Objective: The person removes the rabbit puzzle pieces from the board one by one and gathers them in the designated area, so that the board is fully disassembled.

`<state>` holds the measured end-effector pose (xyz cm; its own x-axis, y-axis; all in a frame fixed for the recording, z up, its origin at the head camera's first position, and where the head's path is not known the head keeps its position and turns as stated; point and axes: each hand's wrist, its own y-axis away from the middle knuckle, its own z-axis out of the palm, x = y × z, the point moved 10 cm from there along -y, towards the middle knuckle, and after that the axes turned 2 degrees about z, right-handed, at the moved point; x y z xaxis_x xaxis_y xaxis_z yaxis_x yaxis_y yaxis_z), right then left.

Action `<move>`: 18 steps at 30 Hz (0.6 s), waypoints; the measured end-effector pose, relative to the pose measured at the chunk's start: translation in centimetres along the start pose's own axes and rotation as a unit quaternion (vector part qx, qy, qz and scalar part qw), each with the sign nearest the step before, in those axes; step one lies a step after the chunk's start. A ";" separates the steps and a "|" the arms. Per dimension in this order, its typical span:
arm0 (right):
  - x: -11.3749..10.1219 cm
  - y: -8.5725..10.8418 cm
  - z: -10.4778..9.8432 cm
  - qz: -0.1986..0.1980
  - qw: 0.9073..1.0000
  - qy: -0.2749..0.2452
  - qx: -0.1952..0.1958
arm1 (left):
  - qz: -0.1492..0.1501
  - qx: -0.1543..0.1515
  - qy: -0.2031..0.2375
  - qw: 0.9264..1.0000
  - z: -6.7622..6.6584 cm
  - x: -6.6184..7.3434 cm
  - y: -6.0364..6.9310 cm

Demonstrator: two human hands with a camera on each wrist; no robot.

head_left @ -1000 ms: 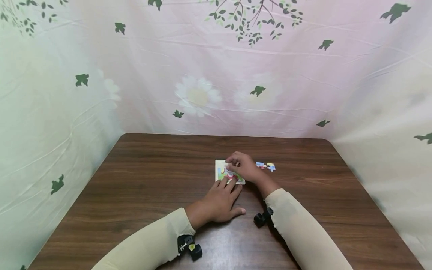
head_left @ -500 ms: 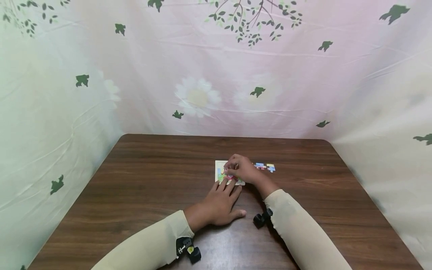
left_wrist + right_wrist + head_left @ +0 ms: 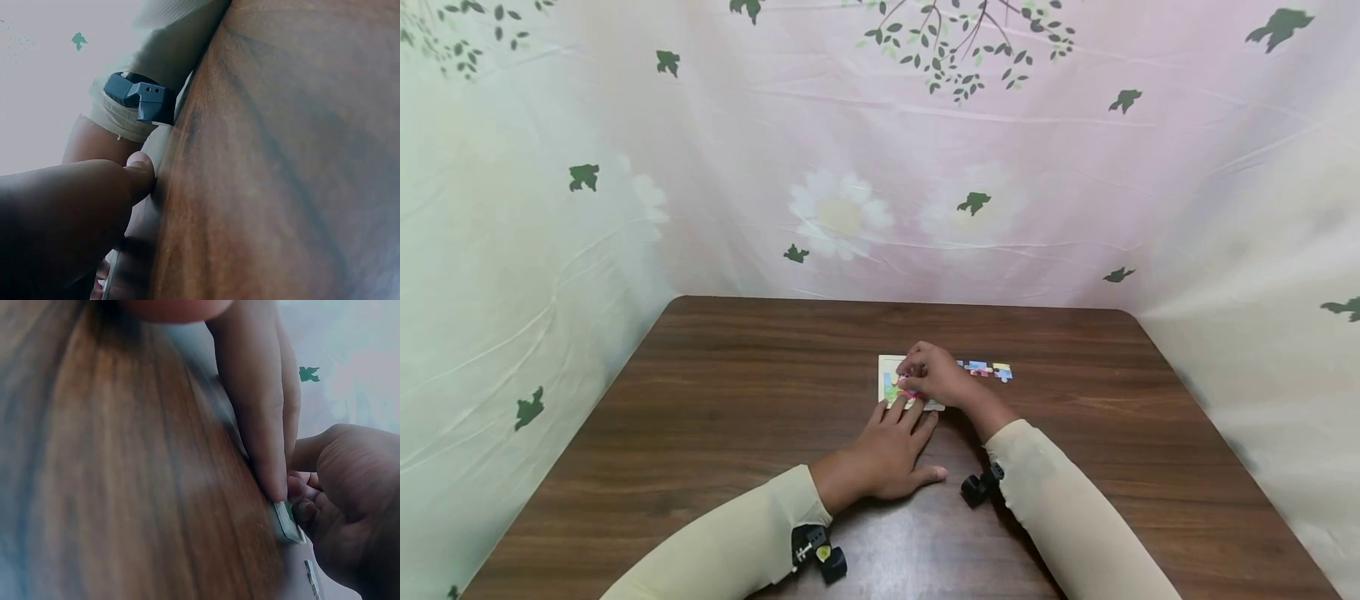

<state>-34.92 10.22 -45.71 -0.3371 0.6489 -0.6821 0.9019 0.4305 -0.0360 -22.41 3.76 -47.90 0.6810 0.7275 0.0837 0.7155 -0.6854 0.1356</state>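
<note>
A small picture puzzle board [image 3: 887,362] with a pale frame lies on the table before me. My left hand [image 3: 887,454] is flat, its straight fingers resting on the board's near edge and its thumb spread to the right. Over the board, my right hand [image 3: 940,377] has curled fingers, thumb and forefinger pinching what looks like a puzzle piece, mostly hidden by the fingers. Seen low in the right wrist view, the left fingers touch the thin board [image 3: 286,524] beside the right hand [image 3: 350,500]. The left thumb [image 3: 140,172] shows in the left wrist view.
Loose puzzle pieces [image 3: 978,367] lie in a row right of the board, with a blue and yellow piece [image 3: 1002,372] at the row's end. A brown wooden table [image 3: 737,400] carries everything. Printed cloth [image 3: 880,167] hangs around its back and sides.
My right hand has lowered slightly and drawn its thumb and forefinger down toward the middle of the board. The left hand stays in place on the board's edge.
</note>
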 end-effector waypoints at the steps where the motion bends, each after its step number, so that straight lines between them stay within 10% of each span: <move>1: -0.1 0.0 0.0 -0.002 1.000 -0.001 -0.002 | 0.000 0.000 -0.002 1.000 0.0 0.0 0.0; 18: -0.4 -0.2 0.8 0.004 1.000 0.010 -0.017 | 0.004 -0.002 -0.007 1.000 -0.3 0.0 0.1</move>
<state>-34.80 9.40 -46.02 -0.3353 0.6642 -0.6681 0.8950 0.4459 -0.0059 -22.35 3.70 -47.58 0.6882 0.7221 0.0709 0.7100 -0.6903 0.1391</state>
